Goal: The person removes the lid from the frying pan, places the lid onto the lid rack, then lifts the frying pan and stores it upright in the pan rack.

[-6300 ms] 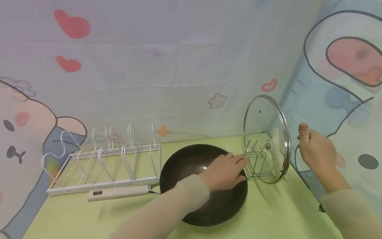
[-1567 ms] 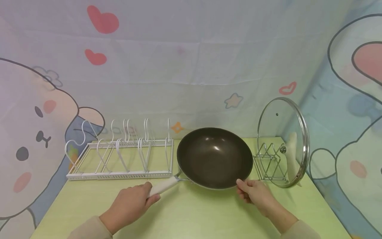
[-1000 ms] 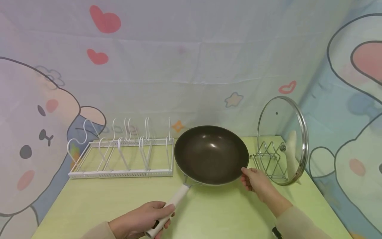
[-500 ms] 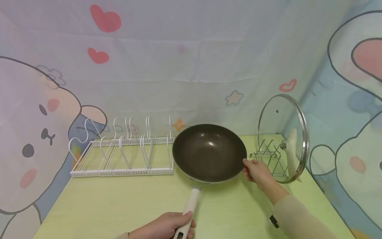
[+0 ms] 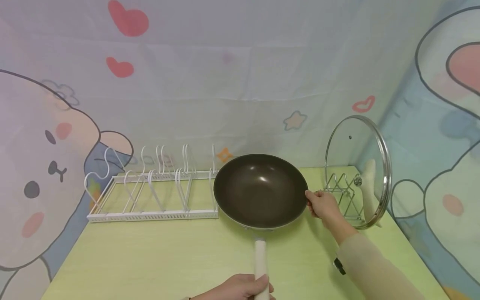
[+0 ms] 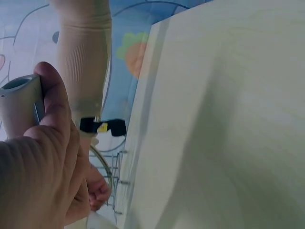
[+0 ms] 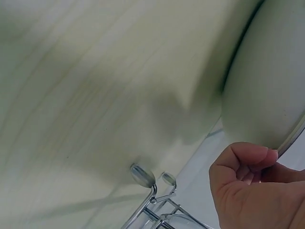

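A dark brown wok [image 5: 260, 191] with a pale outer side is at the middle of the table, its cream handle [image 5: 260, 258] pointing toward me. My left hand [image 5: 241, 287] grips that handle, thumb on top; the handle's hollow end [image 6: 21, 107] sticks out past my fingers in the left wrist view. On the wok's right, my right hand [image 5: 324, 206] pinches the rim between thumb and fingers. The right wrist view shows the wok's outer wall [image 7: 262, 81] sloping over the table. Whether its base touches the table I cannot tell.
Left of the wok lies a white rack [image 5: 153, 216] with several upright loops. At the right, a glass lid [image 5: 386, 175] with a steel rim and cream handle stands upright in a small wire rack [image 5: 343, 189]. A printed cloth [image 5: 240, 75] hangs behind the table.
Earlier my left hand was over the wok and my right beside the lid. Since then both took hold of the wok; its handle swung from the left round to face me.
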Demonstrator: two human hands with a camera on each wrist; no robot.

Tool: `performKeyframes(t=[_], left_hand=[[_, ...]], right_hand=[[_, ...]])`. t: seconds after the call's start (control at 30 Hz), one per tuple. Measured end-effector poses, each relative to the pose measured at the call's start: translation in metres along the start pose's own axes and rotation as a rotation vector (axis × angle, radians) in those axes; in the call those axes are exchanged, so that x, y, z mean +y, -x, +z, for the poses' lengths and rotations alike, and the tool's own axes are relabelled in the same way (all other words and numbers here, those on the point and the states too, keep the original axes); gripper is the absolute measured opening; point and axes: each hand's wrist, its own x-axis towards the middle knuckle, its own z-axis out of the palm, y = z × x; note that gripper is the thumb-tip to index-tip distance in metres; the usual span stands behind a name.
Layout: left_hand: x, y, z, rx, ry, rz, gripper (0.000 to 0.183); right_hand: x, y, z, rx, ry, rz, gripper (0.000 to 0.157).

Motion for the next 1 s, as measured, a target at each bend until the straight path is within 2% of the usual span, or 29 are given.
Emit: performKeyframes(t=[0.07, 0.17, 0.23, 0.3, 0.4, 0.43, 0.57, 0.63, 0.8, 1.0], left_hand=[[-0.001, -0.003, 0.009, 0.006, 0.039, 0.017, 0.044], [-0.001, -0.005, 0.022, -0.021, 0.203, -0.034, 0.045], [-0.001, -0.008, 0.029, -0.017, 0.255, -0.043, 0.043], [0.000, -0.010, 0.034, -0.032, 0.338, -0.088, 0.044], [0.000, -0.018, 0.039, -0.009, 0.314, -0.057, 0.041], [0.000, -0.021, 0.040, -0.003, 0.325, -0.065, 0.040], [0.000, -0.036, 0.038, -0.008, 0.368, -0.064, 0.035], [0.001, -0.041, 0.035, -0.057, 0.463, -0.082, 0.032], [0.005, -0.056, 0.027, -0.142, 0.603, -0.060, 0.025], [0.007, -0.081, 0.012, -0.067, 0.661, 0.026, 0.019]], right_hand=[[-0.001, -0.003, -0.001, 0.009, 0.017, -0.011, 0.032], [-0.004, -0.005, -0.002, 0.034, 0.065, -0.024, 0.033], [-0.006, -0.007, -0.002, 0.054, 0.110, -0.035, 0.034], [-0.007, -0.008, -0.002, 0.072, 0.154, -0.040, 0.035], [-0.008, -0.009, -0.001, 0.086, 0.184, -0.042, 0.035], [-0.008, -0.009, -0.001, 0.089, 0.191, -0.041, 0.035], [-0.008, -0.008, -0.001, 0.086, 0.205, -0.044, 0.039], [-0.008, -0.007, -0.001, 0.077, 0.183, -0.040, 0.040], [-0.006, 0.000, 0.000, 0.051, 0.094, -0.021, 0.039], [0.000, 0.014, 0.004, 0.002, 0.005, -0.001, 0.037]])
